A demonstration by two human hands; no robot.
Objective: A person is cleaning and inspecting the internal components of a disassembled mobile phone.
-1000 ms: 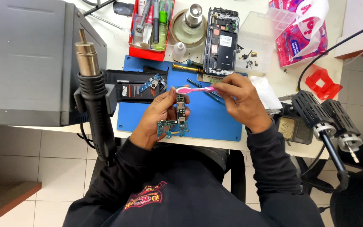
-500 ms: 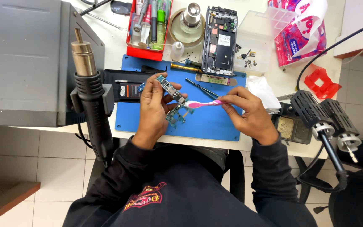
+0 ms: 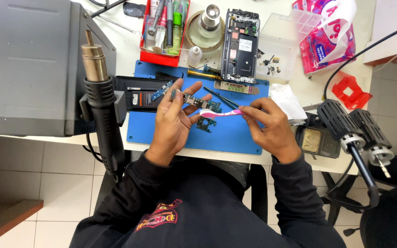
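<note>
Narrow green phone circuit board [image 3: 197,102] pinched at the fingertips of the left hand [image 3: 173,123], lifted clear of the blue rubber work mat [image 3: 226,138] and tilted face-up — likely so its surface stays open to the brush. Pink-and-white toothbrush [image 3: 220,112] gripped between thumb and fingers of the right hand [image 3: 269,126], bristle end laid against the board's near edge; short grip near the middle of the handle, probably for fine control. Under the hands, a second small dark board piece [image 3: 204,125] resting on the mat. Just beyond the fingertips, slim black tweezers [image 3: 220,96] and a disassembled black phone frame [image 3: 240,46], opened side up. Farther out past the left hand, a red plastic tray of tools [image 3: 161,32] and a black hot-air gun [image 3: 101,105] parked nozzle-up in its holder on the grey rework station [image 3: 33,69]. Right of the right hand — crumpled white tissue [image 3: 286,100] on the counter [image 3: 129,50], within easy reach.
</note>
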